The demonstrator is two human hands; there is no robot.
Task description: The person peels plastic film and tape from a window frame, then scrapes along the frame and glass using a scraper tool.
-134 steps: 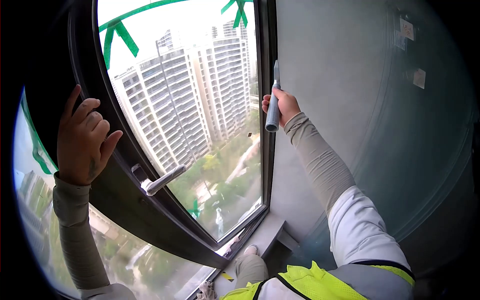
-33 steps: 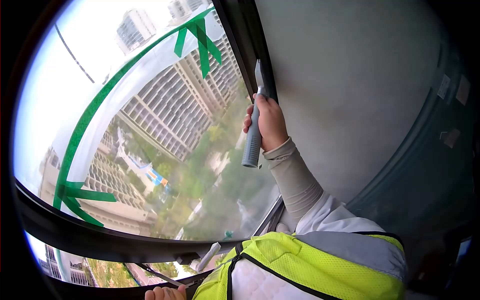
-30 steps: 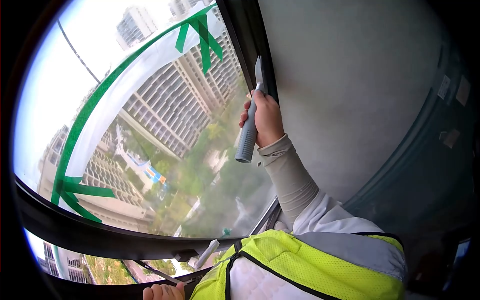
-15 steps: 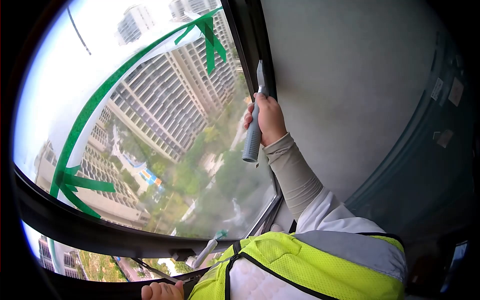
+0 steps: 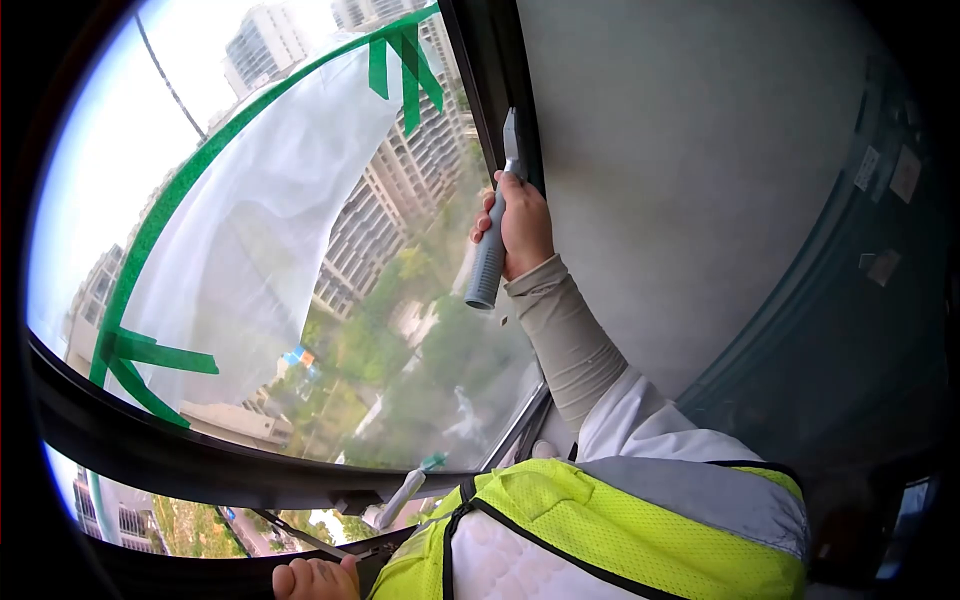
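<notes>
Translucent sheet [image 5: 262, 215], one, has billowed wider below the green tape [image 5: 165, 354]; your right grip [image 5: 525, 225] closed round one grey-handled tool [image 5: 487, 262], your left grip [image 5: 318, 580] curled, hold can't be told.

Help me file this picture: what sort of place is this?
Probably an upper-floor room being fitted out or repaired, judging by green tape at the window, a yellow safety vest and a tower block outside.
</notes>
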